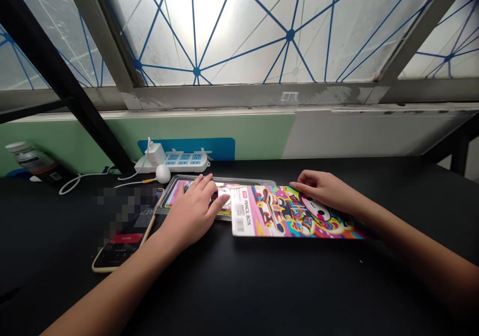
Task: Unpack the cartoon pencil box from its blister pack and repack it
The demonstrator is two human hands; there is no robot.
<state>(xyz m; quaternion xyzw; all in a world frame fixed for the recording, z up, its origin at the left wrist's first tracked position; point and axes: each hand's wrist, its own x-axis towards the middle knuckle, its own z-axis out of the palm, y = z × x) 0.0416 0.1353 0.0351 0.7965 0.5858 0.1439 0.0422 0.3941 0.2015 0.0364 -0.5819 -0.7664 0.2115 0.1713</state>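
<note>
left hand [194,208] flat on tin pencil box [220,196], right hand [324,188] on colourful sleeve [288,218]

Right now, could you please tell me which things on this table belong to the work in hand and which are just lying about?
In hand: left hand flat on the pencil box; right hand on the printed sleeve.
Lying about: phone, power strip, white ball, bottle.
</note>
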